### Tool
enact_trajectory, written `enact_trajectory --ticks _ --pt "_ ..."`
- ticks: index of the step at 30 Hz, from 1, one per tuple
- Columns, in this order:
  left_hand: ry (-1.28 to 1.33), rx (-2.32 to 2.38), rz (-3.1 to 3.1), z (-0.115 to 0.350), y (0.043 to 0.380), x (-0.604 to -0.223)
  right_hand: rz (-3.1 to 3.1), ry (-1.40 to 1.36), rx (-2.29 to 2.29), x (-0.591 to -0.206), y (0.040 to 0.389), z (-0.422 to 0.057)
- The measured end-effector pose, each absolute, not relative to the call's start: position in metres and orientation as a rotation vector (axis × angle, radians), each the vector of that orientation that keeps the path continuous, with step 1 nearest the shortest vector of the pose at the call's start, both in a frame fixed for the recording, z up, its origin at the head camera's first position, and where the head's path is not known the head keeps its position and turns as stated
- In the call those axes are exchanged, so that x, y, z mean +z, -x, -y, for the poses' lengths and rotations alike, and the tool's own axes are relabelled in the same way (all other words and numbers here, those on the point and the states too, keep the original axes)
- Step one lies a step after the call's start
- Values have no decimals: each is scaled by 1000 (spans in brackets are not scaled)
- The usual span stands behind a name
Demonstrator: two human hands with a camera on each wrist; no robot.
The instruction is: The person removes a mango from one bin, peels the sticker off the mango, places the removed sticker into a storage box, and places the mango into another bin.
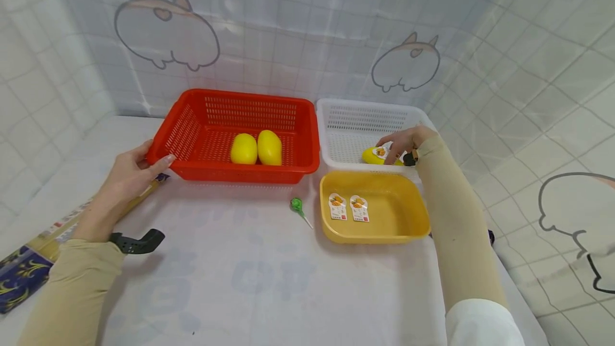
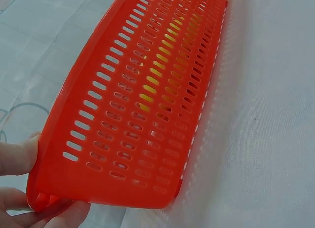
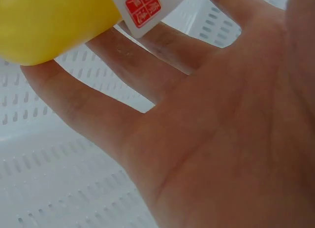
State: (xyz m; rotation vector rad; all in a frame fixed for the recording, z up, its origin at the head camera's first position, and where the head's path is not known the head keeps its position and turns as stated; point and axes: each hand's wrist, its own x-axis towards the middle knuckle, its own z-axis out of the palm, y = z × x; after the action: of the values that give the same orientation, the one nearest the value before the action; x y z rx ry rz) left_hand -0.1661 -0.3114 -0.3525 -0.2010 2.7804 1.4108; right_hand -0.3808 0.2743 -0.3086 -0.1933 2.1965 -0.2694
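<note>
My left hand (image 1: 126, 175) grips the near left corner of the red basket (image 1: 240, 175), thumb and fingers over its rim. Two smooth yellow mangoes (image 1: 244, 149) lie side by side inside that basket. In the left wrist view, the fingers (image 2: 17, 156) hold the red rim (image 2: 54, 102). Inside the white basket (image 1: 331, 143), my right hand (image 1: 401, 140) holds a yellow mango (image 1: 371, 156) bearing a fruit-picture label (image 1: 381, 152). Up close in the right wrist view, the fingertips meet the underside of the mango (image 3: 49, 26), and a white label (image 3: 142, 9) overhangs the fingers.
A yellow bin (image 1: 389, 223) stands before the white basket, with two fruit labels (image 1: 359, 208) in it. Left of the bin lies a green lollipop (image 1: 297, 205) on a white stick. A long patterned package (image 1: 29, 274) lies under the left forearm.
</note>
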Motion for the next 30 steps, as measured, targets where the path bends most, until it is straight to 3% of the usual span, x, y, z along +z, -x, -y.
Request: enact_trajectory --ticks 30 --pt "180 1428 -2762 313 166 -351 -2289 132 -564 -283 368 -263"
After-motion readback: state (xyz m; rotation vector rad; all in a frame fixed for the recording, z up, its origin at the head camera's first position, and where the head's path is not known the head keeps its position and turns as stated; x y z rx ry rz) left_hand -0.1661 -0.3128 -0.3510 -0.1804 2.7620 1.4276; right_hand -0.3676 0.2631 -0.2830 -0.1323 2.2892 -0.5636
